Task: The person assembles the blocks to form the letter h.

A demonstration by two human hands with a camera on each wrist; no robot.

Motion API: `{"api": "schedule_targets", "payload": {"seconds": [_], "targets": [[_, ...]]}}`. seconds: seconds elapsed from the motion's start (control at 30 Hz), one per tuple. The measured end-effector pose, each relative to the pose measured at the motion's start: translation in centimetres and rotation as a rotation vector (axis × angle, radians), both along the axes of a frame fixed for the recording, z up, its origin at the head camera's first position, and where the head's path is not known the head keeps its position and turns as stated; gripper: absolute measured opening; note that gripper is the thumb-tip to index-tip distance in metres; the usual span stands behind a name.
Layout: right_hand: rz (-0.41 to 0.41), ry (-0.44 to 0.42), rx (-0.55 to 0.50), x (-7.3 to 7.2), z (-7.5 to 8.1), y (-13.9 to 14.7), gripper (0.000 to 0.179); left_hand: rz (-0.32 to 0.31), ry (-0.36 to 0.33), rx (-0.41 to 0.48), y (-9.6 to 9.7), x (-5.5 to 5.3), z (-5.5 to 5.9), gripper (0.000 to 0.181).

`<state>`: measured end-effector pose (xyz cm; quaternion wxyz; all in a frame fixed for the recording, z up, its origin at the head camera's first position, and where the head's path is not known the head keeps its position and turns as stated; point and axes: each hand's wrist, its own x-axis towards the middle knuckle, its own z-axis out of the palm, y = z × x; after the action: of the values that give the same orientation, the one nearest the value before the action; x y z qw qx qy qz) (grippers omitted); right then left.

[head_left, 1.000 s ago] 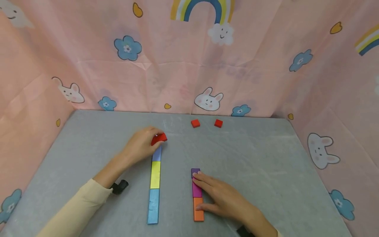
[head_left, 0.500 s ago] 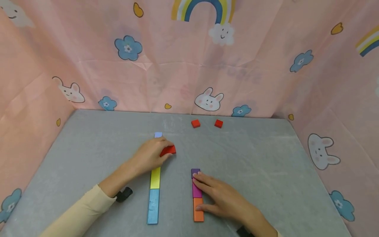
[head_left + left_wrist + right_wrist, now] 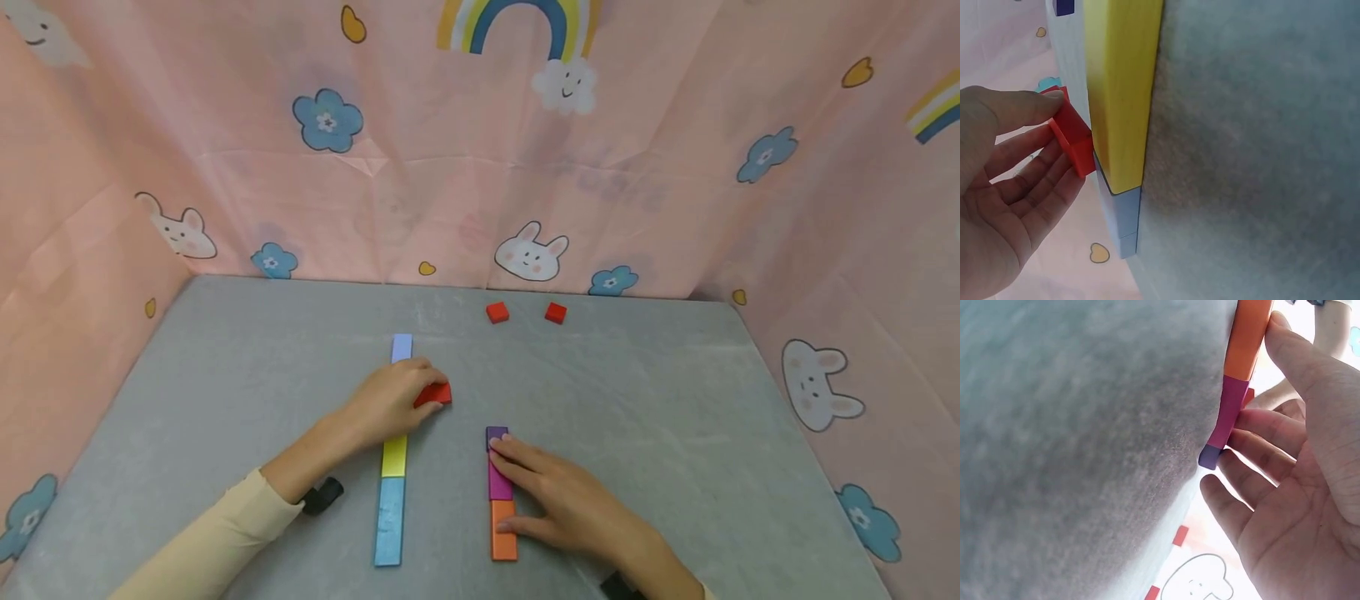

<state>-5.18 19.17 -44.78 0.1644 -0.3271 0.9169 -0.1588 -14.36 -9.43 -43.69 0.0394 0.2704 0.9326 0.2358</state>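
My left hand (image 3: pixel 386 402) pinches a red block (image 3: pixel 435 394) between thumb and fingers, just right of the left-hand row of blocks. That row runs from a lavender block (image 3: pixel 402 346) at the far end through a yellow block (image 3: pixel 393 458) to a blue block (image 3: pixel 389 523). Part of the row is hidden under the hand. Over on the right, my right hand (image 3: pixel 562 498) rests along a shorter row, its fingers extended. Here a dark purple block (image 3: pixel 496 435), a magenta block (image 3: pixel 498 481) and an orange block (image 3: pixel 503 543) lie end to end.
Two small red blocks, one on the left (image 3: pixel 497 312) and one on the right (image 3: pixel 556 312), lie near the back of the grey table (image 3: pixel 675 400). A pink patterned cloth (image 3: pixel 420 192) stands around the back and sides.
My left hand has moved from the far end of the left row toward me and slightly right, carrying the red block. The lavender end has come into view. The right hand has stayed put.
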Motion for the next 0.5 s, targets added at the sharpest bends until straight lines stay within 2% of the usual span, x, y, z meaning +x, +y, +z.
{"api": "schedule_targets", "payload": {"seconds": [0.2,0.5], "targets": [[0.004,0.024,-0.010,-0.1,0.0,0.1,0.080,-0.015,0.018,-0.009,0.1,0.2,-0.1,0.027],[0.041,0.075,-0.025,0.0,-0.1,0.1,0.079,-0.064,0.071,-0.045,0.4,1.2,-0.8,0.024]]}}
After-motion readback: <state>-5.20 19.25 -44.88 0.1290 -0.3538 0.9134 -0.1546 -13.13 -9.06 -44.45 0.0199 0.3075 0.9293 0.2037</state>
